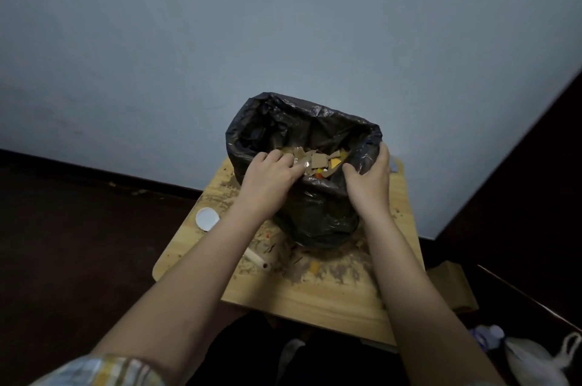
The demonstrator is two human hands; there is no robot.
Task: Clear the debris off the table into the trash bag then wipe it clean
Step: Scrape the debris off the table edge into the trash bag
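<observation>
A black trash bag [315, 212] stands open on the small wooden table [315, 297], with cardboard scraps [318, 160] and coloured bits inside. My left hand [271, 174] reaches over the near rim with its fingers curled round a small scrap at the bag's mouth. My right hand [370, 178] grips the bag's right rim and holds it open. Brown dust and crumbs [318, 269] cover the table around the bag. A white round lid [207, 218] lies near the left edge, and a pale tube [256, 258] lies partly under my left forearm.
The table stands against a pale blue wall, on a dark floor. A brown paper bag [453, 285] lies past the table's right edge. A white plastic bag [532, 357] and a bottle [491, 333] sit at the lower right.
</observation>
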